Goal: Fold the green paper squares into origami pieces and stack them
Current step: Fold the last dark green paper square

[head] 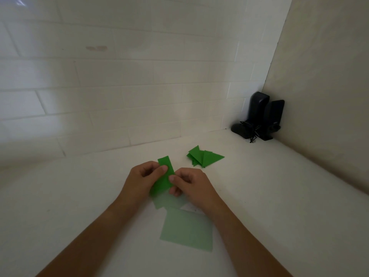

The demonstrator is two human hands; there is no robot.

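Folded strip (164, 176) btwn hands — triangle stack (202, 156) behind-right, flat sheets (186, 229) in front.

White counter (279, 196): folded green triangles (203, 156), pale sheets (186, 228), black speakers (259, 116).

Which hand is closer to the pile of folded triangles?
Right. The right hand sits just below-left of the pile; the left hand lies farther left, beyond the strip both hold.

Head-worn wide-angle view, forward and down, close over the white table (279, 196) (no second view).
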